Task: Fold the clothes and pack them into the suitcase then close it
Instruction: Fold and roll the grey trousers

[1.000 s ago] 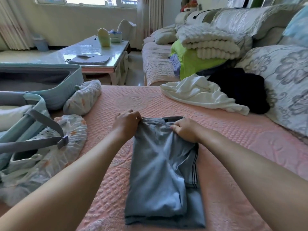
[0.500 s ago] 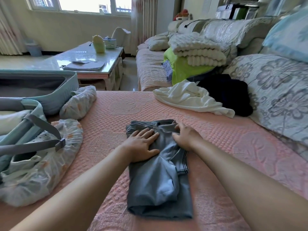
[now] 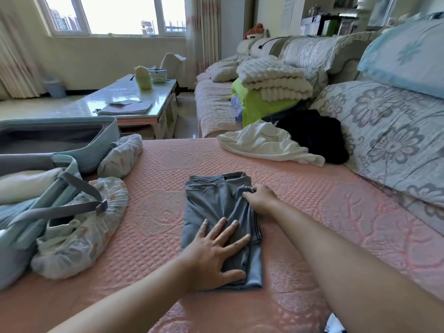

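Shorts (image 3: pixel 216 212) in grey, folded to a narrow strip, lie lengthwise in the middle of the pink bedcover (image 3: pixel 156 212), waistband at the far end. The left hand (image 3: pixel 211 251) lies flat on the near half, fingers straight and spread, pressing the layers down. The right hand (image 3: pixel 262 200) sits at the far right edge by the striped seam, fingers bent onto the cloth; the thumb is hidden, so I cannot tell whether it pinches the edge or only presses. The step looks like smoothing and squaring before one more fold. To do it well, use the flat palm as an anchor and draw the striped edge into line with the layer beneath, which pokes out at the near right corner. Stroke the wrinkles toward the waistband, then bring the far end over the near one so the bundle suits the suitcase (image 3: pixel 101 140). It stands open at the left, beside patterned cloths (image 3: pixel 79 231). A white top (image 3: pixel 264 143) and a dark garment (image 3: pixel 319 135) near the cushions are not yet folded.
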`<state>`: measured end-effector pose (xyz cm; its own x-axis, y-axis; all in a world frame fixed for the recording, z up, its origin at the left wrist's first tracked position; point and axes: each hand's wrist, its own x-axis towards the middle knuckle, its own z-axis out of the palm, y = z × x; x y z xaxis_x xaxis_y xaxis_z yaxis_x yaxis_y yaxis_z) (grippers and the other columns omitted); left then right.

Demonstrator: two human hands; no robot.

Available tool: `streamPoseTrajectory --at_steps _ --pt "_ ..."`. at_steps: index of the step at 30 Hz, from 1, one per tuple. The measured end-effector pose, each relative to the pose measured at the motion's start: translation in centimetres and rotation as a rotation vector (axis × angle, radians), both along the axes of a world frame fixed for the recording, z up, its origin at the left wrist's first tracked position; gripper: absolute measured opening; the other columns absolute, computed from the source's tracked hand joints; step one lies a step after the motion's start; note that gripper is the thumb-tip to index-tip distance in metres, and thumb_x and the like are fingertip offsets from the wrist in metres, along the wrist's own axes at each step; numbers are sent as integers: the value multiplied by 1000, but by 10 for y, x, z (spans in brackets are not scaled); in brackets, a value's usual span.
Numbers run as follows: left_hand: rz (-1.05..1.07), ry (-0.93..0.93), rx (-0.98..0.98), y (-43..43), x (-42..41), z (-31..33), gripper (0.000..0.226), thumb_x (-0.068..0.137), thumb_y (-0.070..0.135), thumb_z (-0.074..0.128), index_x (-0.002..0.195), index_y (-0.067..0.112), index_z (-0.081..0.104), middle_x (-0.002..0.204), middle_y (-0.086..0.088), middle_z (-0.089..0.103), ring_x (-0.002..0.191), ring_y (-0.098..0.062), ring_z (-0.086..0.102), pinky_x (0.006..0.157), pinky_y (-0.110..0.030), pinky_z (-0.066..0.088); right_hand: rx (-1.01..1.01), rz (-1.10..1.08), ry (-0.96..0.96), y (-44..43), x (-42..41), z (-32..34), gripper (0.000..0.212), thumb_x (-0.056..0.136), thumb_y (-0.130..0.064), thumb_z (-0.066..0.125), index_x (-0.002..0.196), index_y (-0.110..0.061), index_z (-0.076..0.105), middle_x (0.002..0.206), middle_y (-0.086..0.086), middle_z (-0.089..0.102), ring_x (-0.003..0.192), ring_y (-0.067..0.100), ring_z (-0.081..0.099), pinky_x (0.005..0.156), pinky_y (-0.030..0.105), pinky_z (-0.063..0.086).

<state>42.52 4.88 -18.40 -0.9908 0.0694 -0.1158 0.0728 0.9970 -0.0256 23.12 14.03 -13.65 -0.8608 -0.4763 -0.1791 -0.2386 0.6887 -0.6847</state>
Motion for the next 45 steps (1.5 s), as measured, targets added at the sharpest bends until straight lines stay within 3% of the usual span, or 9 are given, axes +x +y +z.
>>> streamPoseTrajectory --at_steps 10,13,15,19,24,27,34,42,45 --pt "193 -43 289 3 -40 23 65 92 65 43 151 39 29 161 12 24 151 -12 11 122 -47 12 40 -215 -128 -2 -2 4 90 78 -20 77 145 0 21 133 19 53 118 34 58 94 43 54" --pt "375 273 605 -8 -49 38 25 95 39 50 115 34 64 117 7 67 107 -16 61 89 -30 48 -28 -199 -107 -14 7 13 86 80 -20 77 143 -5 20 128 19 57 107 33 63 83 42 59" --pt "538 583 769 -20 -52 50 18 95 19 50 95 26 66 92 4 66 77 -11 58 64 -25 40 -256 -82 -332 -25 20 21 73 79 -27 83 129 -9 33 114 18 62 84 30 67 62 39 59" --pt "627 943 777 -40 -52 52 13 93 6 49 92 15 58 93 0 58 89 -21 53 76 -31 38 -572 3 -538 -37 35 38 24 99 -15 57 119 -6 47 99 15 60 64 28 68 48 35 54" --pt "313 363 277 -44 -58 23 56 96 53 34 145 28 42 154 2 37 143 -20 29 116 -40 27 -114 171 229 -19 29 10 22 90 -10 51 105 -20 63 105 3 65 97 23 63 78 25 47" --pt "299 63 159 -45 -55 8 69 99 58 32 158 27 13 166 6 3 152 -14 -2 124 -38 4 214 470 358 -9 40 -19 45 99 -28 51 142 -17 49 148 8 47 138 23 41 113 34 33" --pt "279 57 45 -45 -24 13 79 99 60 29 159 17 -1 164 -1 -17 151 -16 -16 121 -34 -7 613 534 404 -2 62 -26 64 107 -46 19 160 -21 -6 167 4 -15 153 21 -16 124 46 -6" --pt "25 90 17 -40 26 19 88 94 71 24 159 13 6 166 -2 -2 152 -15 -7 118 -25 -11 411 729 576 25 96 -20 70 100 -15 36 161 -17 0 168 1 -5 154 15 -5 124 30 -4" --pt "-105 185 5 -42 42 16 86 94 70 30 155 9 27 162 -8 24 151 -20 16 124 -38 16 417 767 565 43 112 -26 64 105 -35 29 161 -15 4 168 5 1 155 17 0 125 31 4"
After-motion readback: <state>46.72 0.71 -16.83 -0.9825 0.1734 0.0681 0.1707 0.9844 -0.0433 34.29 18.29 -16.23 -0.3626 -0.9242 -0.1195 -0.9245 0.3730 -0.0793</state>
